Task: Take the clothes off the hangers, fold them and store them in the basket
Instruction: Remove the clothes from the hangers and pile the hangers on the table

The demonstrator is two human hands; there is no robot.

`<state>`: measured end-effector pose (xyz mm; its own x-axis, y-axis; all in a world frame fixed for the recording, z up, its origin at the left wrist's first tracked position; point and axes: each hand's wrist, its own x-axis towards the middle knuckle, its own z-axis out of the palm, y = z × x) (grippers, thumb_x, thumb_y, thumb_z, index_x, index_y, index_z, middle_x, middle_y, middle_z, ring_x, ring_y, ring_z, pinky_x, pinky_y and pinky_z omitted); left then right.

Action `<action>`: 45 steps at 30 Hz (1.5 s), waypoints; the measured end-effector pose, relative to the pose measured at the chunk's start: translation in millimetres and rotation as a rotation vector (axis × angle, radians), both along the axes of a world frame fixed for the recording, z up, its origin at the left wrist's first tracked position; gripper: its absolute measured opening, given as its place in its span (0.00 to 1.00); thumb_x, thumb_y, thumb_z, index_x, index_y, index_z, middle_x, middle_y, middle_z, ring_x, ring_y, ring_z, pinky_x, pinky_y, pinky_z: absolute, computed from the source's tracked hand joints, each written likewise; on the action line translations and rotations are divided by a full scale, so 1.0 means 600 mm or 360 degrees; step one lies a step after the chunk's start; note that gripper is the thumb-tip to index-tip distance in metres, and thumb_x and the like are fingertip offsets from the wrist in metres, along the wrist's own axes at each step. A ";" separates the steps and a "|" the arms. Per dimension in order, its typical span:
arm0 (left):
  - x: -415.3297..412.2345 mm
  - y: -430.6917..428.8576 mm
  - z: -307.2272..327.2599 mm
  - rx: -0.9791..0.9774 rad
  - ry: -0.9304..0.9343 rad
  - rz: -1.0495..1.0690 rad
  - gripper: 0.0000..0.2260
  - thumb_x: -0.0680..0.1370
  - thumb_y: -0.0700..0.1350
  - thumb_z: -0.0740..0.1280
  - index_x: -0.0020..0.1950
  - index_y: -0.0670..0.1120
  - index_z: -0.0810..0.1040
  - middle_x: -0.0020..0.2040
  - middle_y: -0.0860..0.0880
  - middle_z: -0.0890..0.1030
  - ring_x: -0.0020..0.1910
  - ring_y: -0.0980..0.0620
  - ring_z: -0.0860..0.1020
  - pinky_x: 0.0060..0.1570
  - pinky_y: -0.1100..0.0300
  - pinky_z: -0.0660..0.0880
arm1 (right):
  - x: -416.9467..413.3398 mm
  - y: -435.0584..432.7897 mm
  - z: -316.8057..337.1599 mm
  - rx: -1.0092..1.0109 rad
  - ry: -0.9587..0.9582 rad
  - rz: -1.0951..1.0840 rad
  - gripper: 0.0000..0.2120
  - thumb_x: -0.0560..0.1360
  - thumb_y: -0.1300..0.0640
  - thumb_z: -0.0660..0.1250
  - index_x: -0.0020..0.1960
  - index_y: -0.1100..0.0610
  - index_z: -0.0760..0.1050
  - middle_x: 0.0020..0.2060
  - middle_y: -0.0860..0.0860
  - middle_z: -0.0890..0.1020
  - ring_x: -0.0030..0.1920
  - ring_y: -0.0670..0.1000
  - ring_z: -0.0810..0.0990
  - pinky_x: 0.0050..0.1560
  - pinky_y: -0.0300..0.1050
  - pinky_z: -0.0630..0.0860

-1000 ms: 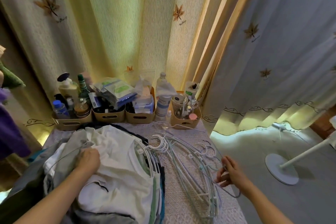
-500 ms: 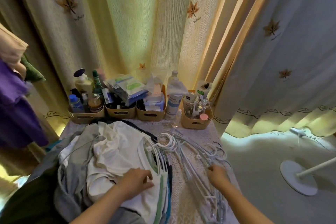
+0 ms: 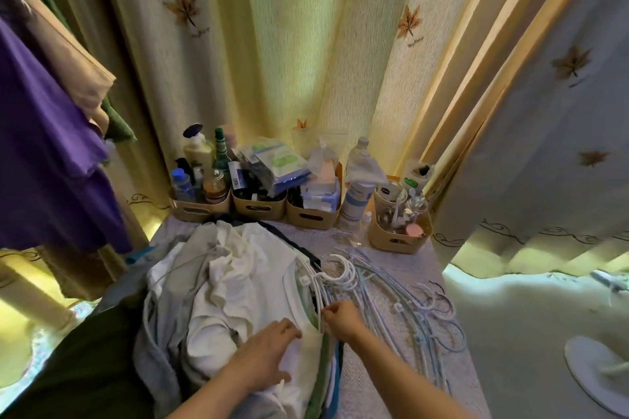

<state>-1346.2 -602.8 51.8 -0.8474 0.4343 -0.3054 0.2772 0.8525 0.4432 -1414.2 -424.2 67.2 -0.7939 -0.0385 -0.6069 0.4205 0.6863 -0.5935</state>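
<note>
Yellow leaf-print curtains (image 3: 306, 44) close off the back of a small lace-covered table (image 3: 391, 381), and on its left half lies the stack of clothes, a white shirt (image 3: 248, 286) uppermost, with the hanger hooks (image 3: 335, 270) poking out at the collars. The left hand (image 3: 269, 350) rests flat on the shirt, fingers spread and relaxed, pinning it down. The right hand (image 3: 340, 320) has its fingertips drawn together in a pinch at the shirt's neckline; whether the hanger's shoulder is caught in that pinch too, I can't make out.

That shirt looks light, limp cotton: it should slide off easily if the collar is held and the stiff, thin plastic drawn out sideways, though neighbouring hooks may snag.

Just right of the stack sprawl the empty hangers (image 3: 401, 299), tangled. Along the back stand small bins (image 3: 306, 214) crammed with bottles. A purple garment (image 3: 44, 146) hangs at far left. Lower layers of the pile are buried, its near edge is cut off, and I see no storage basket.
</note>
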 end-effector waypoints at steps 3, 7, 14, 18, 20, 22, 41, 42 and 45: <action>-0.007 0.017 -0.006 0.0003 -0.0017 -0.0070 0.32 0.71 0.50 0.71 0.73 0.48 0.63 0.71 0.52 0.65 0.69 0.52 0.64 0.65 0.59 0.63 | -0.001 -0.005 0.003 -0.0029 -0.0124 -0.0035 0.09 0.75 0.63 0.63 0.36 0.59 0.72 0.33 0.57 0.73 0.31 0.49 0.71 0.36 0.44 0.71; -0.011 0.038 -0.008 -0.0114 0.0008 -0.0028 0.21 0.71 0.50 0.67 0.64 0.49 0.72 0.62 0.50 0.73 0.63 0.49 0.71 0.59 0.59 0.64 | 0.006 -0.017 -0.009 -0.0029 -0.0109 -0.0131 0.16 0.75 0.59 0.65 0.31 0.55 0.66 0.28 0.53 0.68 0.31 0.51 0.69 0.37 0.45 0.69; -0.009 0.044 0.002 0.0140 -0.0085 0.0197 0.10 0.71 0.49 0.67 0.48 0.50 0.70 0.54 0.46 0.80 0.54 0.45 0.76 0.51 0.57 0.69 | 0.014 -0.030 -0.010 -0.0157 -0.0114 -0.0249 0.15 0.74 0.56 0.69 0.32 0.56 0.70 0.28 0.53 0.72 0.30 0.50 0.73 0.39 0.45 0.73; -0.008 0.031 0.010 0.0416 -0.0190 0.0207 0.12 0.69 0.46 0.67 0.51 0.47 0.76 0.51 0.51 0.77 0.53 0.51 0.77 0.50 0.60 0.71 | 0.010 -0.034 -0.011 -0.0225 -0.0085 -0.0265 0.08 0.74 0.56 0.70 0.41 0.58 0.74 0.33 0.53 0.76 0.34 0.49 0.75 0.39 0.43 0.74; -0.011 0.026 0.019 0.0483 -0.0231 0.0209 0.11 0.69 0.46 0.67 0.51 0.49 0.78 0.50 0.54 0.77 0.51 0.55 0.77 0.50 0.63 0.72 | 0.008 -0.038 -0.012 -0.0258 -0.0022 -0.0338 0.07 0.74 0.57 0.70 0.49 0.59 0.78 0.41 0.54 0.80 0.42 0.52 0.79 0.46 0.44 0.77; -0.013 0.024 0.025 0.0506 -0.0280 0.0221 0.10 0.70 0.47 0.67 0.51 0.51 0.79 0.50 0.57 0.78 0.51 0.59 0.76 0.50 0.67 0.71 | 0.007 -0.043 -0.010 -0.0244 0.0018 -0.0411 0.09 0.73 0.58 0.72 0.52 0.59 0.79 0.46 0.55 0.82 0.49 0.54 0.80 0.53 0.48 0.78; -0.002 0.034 0.023 0.0532 -0.0331 0.0303 0.20 0.71 0.42 0.67 0.63 0.50 0.76 0.63 0.53 0.76 0.62 0.58 0.74 0.62 0.66 0.69 | -0.006 -0.054 -0.009 0.0111 0.0356 -0.0235 0.06 0.75 0.58 0.65 0.43 0.56 0.68 0.37 0.52 0.74 0.37 0.52 0.73 0.40 0.46 0.70; -0.004 0.032 0.027 0.0563 -0.0327 0.0341 0.18 0.71 0.43 0.68 0.61 0.49 0.78 0.61 0.53 0.79 0.59 0.59 0.76 0.59 0.69 0.70 | -0.009 -0.056 -0.006 0.0011 0.0353 -0.0236 0.05 0.76 0.58 0.65 0.43 0.57 0.70 0.36 0.52 0.75 0.36 0.52 0.73 0.40 0.47 0.72; -0.007 0.023 0.043 0.0612 -0.0337 0.0365 0.13 0.69 0.46 0.72 0.53 0.50 0.83 0.51 0.55 0.84 0.50 0.65 0.79 0.51 0.74 0.72 | -0.028 -0.057 0.013 -0.0612 0.0096 -0.0345 0.05 0.78 0.64 0.64 0.53 0.64 0.74 0.37 0.56 0.79 0.30 0.51 0.76 0.35 0.47 0.79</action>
